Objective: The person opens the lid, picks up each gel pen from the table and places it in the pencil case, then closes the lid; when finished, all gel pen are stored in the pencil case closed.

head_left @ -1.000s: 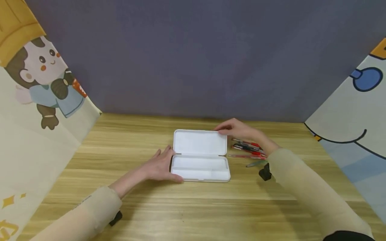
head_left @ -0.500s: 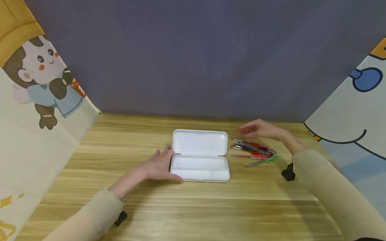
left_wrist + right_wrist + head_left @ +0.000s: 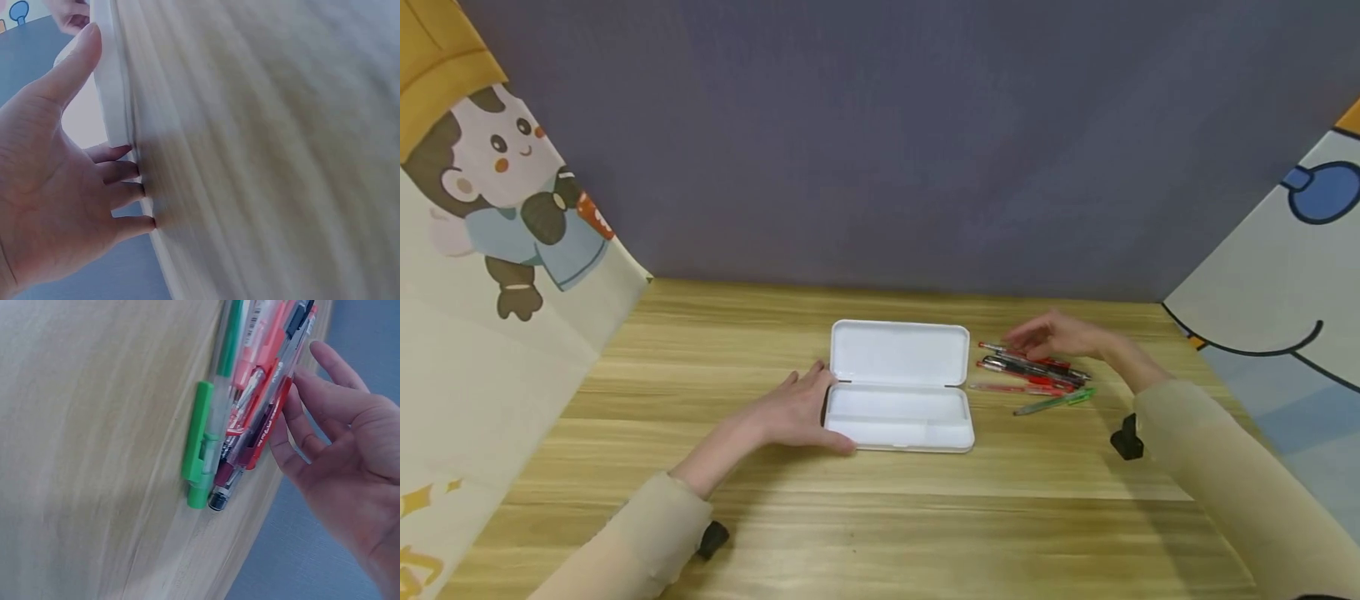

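The left hand (image 3: 793, 414) lies spread and relaxed against the left end of the white pencil case (image 3: 895, 406), clasping nothing; its thumb touches the case's near left corner and its fingers run along that end. A black fitting (image 3: 712, 540) shows under the left sleeve (image 3: 643, 529), left of and nearer than the case. The case lies flat on the wood-grain table (image 3: 850, 521), its hinged lid (image 3: 898, 353) folded back on the far side. A lengthwise ridge divides the near half. Just right of the case, a loose bundle of red and black gel pens (image 3: 1021, 363) lies fanned out, with a green pen (image 3: 1054, 403) along its near side. Over the far side of the bundle, also right of the case, the right hand (image 3: 1060, 333) hovers, fingers loosely bent, gripping nothing; whether a fingertip touches a red pen cannot be told.
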Available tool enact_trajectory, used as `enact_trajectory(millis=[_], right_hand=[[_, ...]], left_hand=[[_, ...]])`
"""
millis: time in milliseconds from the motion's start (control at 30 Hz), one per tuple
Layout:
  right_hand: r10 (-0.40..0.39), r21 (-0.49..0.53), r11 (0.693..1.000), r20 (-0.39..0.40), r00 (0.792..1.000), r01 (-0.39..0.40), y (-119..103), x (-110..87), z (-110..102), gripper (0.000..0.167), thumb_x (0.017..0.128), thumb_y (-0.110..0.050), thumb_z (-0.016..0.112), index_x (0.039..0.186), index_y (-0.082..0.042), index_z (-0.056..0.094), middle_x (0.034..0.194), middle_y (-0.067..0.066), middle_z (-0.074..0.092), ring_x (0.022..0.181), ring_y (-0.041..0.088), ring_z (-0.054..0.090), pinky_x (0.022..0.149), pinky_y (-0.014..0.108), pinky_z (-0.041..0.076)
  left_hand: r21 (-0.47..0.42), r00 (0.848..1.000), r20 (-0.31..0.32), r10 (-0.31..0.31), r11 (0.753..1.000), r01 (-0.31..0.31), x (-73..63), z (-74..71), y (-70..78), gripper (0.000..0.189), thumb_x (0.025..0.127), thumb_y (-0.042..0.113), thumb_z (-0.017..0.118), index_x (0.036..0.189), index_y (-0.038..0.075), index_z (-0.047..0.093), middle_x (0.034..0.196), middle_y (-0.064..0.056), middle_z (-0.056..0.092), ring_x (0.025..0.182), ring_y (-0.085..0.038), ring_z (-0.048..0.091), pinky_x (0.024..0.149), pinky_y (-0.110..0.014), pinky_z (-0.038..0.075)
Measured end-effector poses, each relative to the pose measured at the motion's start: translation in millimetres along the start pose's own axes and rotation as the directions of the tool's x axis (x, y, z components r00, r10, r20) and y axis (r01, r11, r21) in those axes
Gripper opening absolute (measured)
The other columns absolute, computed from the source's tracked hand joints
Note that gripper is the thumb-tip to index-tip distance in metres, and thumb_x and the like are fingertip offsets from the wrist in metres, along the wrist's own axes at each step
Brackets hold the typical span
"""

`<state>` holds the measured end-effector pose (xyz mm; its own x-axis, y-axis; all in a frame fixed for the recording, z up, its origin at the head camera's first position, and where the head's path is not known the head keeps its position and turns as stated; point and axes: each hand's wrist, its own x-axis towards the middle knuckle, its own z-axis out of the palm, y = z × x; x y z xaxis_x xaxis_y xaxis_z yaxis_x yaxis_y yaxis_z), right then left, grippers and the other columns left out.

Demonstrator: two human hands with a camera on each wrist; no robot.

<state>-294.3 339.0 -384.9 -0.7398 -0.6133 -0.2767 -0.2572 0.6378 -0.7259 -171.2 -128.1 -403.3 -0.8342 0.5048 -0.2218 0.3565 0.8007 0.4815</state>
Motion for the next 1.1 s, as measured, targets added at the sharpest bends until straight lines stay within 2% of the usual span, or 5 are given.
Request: enact_trajectory(millis=[267,400,600,767,1100], right_hand=[[-0.061,-0.077,0.995,0.002,0.998,0.061,5.4,2.6,4.4,0.042,0.093,0.005,0.068,0.134,0.008,0.063,0.126,0.029,0.07,0.104,0.022,0.071,0.086,0.033,0.062],[-0.075,-0.082,0.994,0.004,0.997,0.075,4.8,1.8,4.3,0.041,0.093,0.005,0.068,0.133,0.009,0.063,0.124,0.03,0.07,0.103,0.022,0.071,0.084,0.031,0.062],[-0.046,-0.075,0.996,0.01,0.999,0.047,4.0,1.1,3.2,0.041,0.093,0.003,0.069,0.134,0.008,0.063,0.12,0.027,0.071,0.102,0.024,0.071,0.083,0.032,0.062],[-0.044,-0.085,0.995,0.012,0.999,0.045,2.5,0.9,3.0,0.042,0.092,0.002,0.07,0.133,0.008,0.064,0.118,0.026,0.072,0.101,0.028,0.071,0.083,0.033,0.062],[-0.055,-0.106,0.993,-0.01,0.998,0.054,1.3,1.2,5.7,0.041,0.091,0.001,0.072,0.131,0.007,0.066,0.111,0.022,0.075,0.095,0.025,0.071,0.079,0.027,0.061]], left_hand=[[0.009,1.0,0.008,-0.007,1.0,0.007,-1.4,-1.7,3.8,0.101,0.075,0.06,0.085,0.143,0.0,0.039,0.165,-0.034,0.024,0.158,-0.047,0.018,0.128,-0.066,0.017],[0.025,1.0,0.002,-0.01,1.0,0.01,-2.5,-1.3,6.3,0.105,0.076,0.061,0.084,0.146,-0.001,0.037,0.167,-0.032,0.022,0.158,-0.047,0.018,0.128,-0.066,0.019],[0.06,1.0,-0.008,-0.025,0.998,0.026,-5.2,-0.9,9.0,0.111,0.078,0.064,0.08,0.154,-0.001,0.033,0.17,-0.027,0.016,0.158,-0.048,0.017,0.125,-0.07,0.02],[0.076,0.999,0.011,-0.042,0.996,0.041,-6.9,-2.0,8.4,0.113,0.08,0.068,0.075,0.157,0.0,0.03,0.17,-0.029,0.015,0.158,-0.048,0.016,0.125,-0.07,0.02],[0.02,0.997,0.069,-0.04,0.999,0.038,-9.2,-10.0,5.7,0.102,0.089,0.057,0.073,0.161,0.003,0.026,0.17,-0.029,0.016,0.159,-0.047,0.015,0.125,-0.072,0.018]])
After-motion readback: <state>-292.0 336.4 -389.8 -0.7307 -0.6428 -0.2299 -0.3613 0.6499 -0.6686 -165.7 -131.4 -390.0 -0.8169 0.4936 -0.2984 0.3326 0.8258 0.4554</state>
